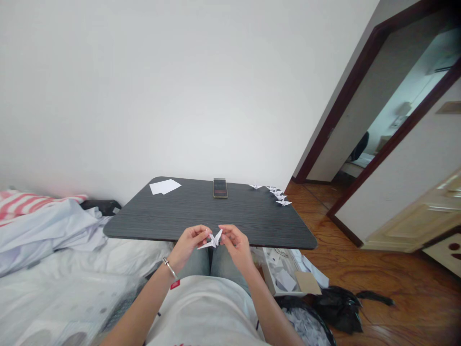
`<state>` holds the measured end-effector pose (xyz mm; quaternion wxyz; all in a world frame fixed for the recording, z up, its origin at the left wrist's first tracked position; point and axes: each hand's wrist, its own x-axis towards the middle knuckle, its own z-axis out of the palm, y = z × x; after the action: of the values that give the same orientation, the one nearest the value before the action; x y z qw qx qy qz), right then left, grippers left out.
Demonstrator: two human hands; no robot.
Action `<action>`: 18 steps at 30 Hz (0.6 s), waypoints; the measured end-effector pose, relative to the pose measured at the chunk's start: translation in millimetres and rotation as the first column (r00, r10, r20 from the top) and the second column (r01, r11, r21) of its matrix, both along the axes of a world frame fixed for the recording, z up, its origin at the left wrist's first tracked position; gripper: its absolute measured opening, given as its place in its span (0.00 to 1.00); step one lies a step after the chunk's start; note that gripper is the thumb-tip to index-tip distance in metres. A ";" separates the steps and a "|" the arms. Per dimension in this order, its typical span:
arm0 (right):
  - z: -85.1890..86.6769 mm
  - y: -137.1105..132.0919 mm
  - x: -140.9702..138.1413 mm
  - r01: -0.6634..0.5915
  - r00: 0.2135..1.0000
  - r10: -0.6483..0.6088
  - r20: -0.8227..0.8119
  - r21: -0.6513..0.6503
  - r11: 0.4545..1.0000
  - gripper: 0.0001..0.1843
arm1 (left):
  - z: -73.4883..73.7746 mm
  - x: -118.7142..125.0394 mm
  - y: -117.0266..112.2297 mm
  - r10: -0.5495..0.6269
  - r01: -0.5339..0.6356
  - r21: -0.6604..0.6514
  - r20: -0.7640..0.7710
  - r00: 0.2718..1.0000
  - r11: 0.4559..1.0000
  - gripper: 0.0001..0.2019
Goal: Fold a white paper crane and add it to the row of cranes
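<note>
A small white paper crane (215, 239) is held up over the near edge of the dark table (194, 211), above my lap. My left hand (193, 238) pinches it from the left, thumb and forefinger together. On the other side, the fingers of my right hand (235, 241) close on its right-hand part. One pointed end of the crane sticks out below my left fingers. Several finished white paper cranes (277, 194) stand along the table's right end. At the far left corner lie white paper sheets (164, 186), partly overlapping.
A phone-like dark device (220, 188) rests at the table's back edge by the wall. To the left is a bed with rumpled bedding (46, 230). On the floor at right are an open box (283, 276), a bin of paper scraps (308, 324) and a black plastic bag (340, 307).
</note>
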<state>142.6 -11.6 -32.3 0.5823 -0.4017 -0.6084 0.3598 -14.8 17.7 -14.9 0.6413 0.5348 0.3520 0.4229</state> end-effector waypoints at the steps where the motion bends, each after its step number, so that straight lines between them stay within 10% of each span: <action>1: -0.8 0.1 0.5 0.012 0.999 -0.013 0.046 0.008 1.000 0.11 | -0.4 0.0 0.4 0.001 -0.001 0.003 -0.012 1.000 1.000 0.12; 18: 2.9 0.4 1.7 0.133 0.957 -0.141 0.254 0.048 0.990 0.05 | -8.3 -0.9 0.6 0.037 -0.037 -0.057 -0.007 0.999 0.998 0.11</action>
<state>144.2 -11.2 -29.4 0.5280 -0.4774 -0.6547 0.2541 -15.7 18.3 -23.2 0.6475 0.5108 0.3756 0.4228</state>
